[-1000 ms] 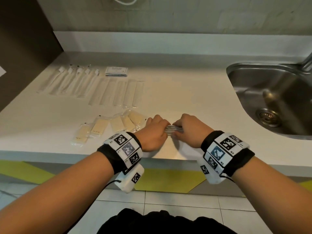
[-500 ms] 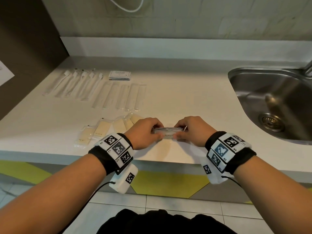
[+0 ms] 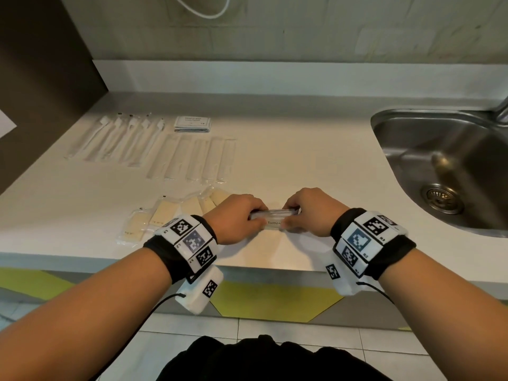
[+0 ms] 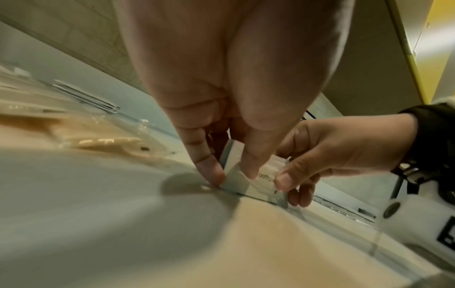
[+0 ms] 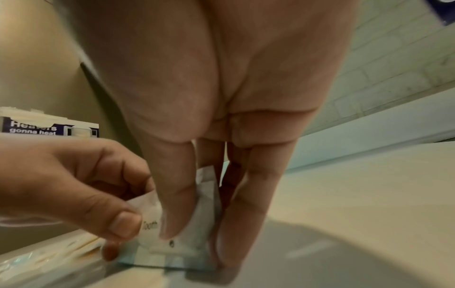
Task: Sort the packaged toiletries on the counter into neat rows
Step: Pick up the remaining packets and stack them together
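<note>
A small stack of clear toothpaste sachets (image 3: 275, 222) stands on its long edge on the white counter (image 3: 302, 166), near the front. My left hand (image 3: 248, 220) pinches its left end, thumb in front and fingers behind. My right hand (image 3: 295, 220) pinches the right end the same way. In the left wrist view my left hand's fingertips (image 4: 209, 175) touch the counter beside the sachets (image 4: 236, 181). The right wrist view shows my right thumb on the printed face of the sachets (image 5: 172, 251), with the left hand (image 5: 74, 185) opposite.
Wrapped toothbrushes (image 3: 118, 138) and combs (image 3: 192, 158) lie in rows at the back left, beside a stack of shampoo sachets (image 3: 192, 123). Yellowish packets (image 3: 170, 215) lie in a row just left of my left hand. A steel sink (image 3: 439, 171) is at the right.
My hands have moved apart to the two ends of the stack, so its printed front face now shows. The stack stays on the counter near the front edge.
</note>
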`<state>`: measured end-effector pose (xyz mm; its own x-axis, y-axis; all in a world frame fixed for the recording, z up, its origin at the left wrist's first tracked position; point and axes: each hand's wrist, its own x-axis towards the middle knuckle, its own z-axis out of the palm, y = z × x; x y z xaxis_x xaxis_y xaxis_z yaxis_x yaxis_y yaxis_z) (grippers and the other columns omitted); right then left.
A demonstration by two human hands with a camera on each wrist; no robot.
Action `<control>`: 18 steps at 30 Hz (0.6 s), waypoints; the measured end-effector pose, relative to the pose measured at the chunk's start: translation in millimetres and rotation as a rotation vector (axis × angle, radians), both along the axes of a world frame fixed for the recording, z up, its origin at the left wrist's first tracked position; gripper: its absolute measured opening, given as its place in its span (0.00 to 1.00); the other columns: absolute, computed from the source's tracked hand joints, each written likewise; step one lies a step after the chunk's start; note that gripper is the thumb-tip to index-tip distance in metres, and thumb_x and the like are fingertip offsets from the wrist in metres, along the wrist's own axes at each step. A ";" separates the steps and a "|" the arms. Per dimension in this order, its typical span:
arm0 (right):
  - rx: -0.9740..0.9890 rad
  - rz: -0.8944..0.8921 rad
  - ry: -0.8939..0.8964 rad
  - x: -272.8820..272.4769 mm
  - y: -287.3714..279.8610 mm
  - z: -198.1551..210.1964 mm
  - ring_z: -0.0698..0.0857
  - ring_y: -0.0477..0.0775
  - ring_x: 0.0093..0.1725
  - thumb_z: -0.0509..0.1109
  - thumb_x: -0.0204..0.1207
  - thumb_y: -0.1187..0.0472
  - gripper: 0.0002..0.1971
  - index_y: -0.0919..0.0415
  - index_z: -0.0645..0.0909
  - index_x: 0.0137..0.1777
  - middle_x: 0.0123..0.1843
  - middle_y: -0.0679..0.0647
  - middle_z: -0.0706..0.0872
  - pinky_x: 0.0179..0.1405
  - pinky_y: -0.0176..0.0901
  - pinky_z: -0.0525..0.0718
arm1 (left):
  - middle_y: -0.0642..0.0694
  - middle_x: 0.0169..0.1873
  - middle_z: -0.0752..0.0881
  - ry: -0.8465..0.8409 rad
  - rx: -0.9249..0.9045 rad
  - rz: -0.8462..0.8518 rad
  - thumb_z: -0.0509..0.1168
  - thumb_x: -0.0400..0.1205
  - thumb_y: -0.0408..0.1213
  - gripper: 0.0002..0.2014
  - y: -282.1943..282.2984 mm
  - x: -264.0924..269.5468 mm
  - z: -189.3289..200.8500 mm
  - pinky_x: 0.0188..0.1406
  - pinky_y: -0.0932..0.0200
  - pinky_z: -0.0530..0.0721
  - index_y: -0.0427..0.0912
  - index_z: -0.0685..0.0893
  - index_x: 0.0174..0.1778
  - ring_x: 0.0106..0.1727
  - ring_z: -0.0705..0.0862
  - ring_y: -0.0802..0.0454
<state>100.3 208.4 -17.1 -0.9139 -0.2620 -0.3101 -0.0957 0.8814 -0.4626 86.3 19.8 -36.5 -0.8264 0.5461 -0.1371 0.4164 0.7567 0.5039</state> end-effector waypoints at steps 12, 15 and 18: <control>-0.260 -0.095 -0.058 -56.4 11.2 37.7 0.86 0.53 0.40 0.77 0.73 0.58 0.12 0.63 0.88 0.53 0.44 0.63 0.90 0.53 0.50 0.86 | 0.40 0.44 0.88 -0.165 0.339 0.221 0.76 0.76 0.33 0.11 -6.6 -53.7 50.1 0.47 0.55 0.85 0.39 0.86 0.53 0.40 0.85 0.52; -0.366 -0.153 -0.108 -75.7 14.5 41.0 0.89 0.57 0.41 0.77 0.73 0.62 0.10 0.64 0.86 0.53 0.44 0.64 0.91 0.53 0.49 0.89 | 0.41 0.35 0.86 -0.167 0.344 0.272 0.76 0.76 0.33 0.10 -4.6 -72.3 55.7 0.43 0.56 0.83 0.41 0.86 0.52 0.34 0.84 0.53; -0.409 -0.227 -0.113 -95.6 16.1 42.7 0.90 0.60 0.40 0.78 0.72 0.65 0.11 0.63 0.80 0.50 0.42 0.63 0.89 0.50 0.52 0.90 | 0.45 0.31 0.87 -0.191 0.343 0.322 0.76 0.76 0.35 0.09 0.0 -91.6 55.0 0.51 0.52 0.85 0.42 0.87 0.49 0.36 0.85 0.51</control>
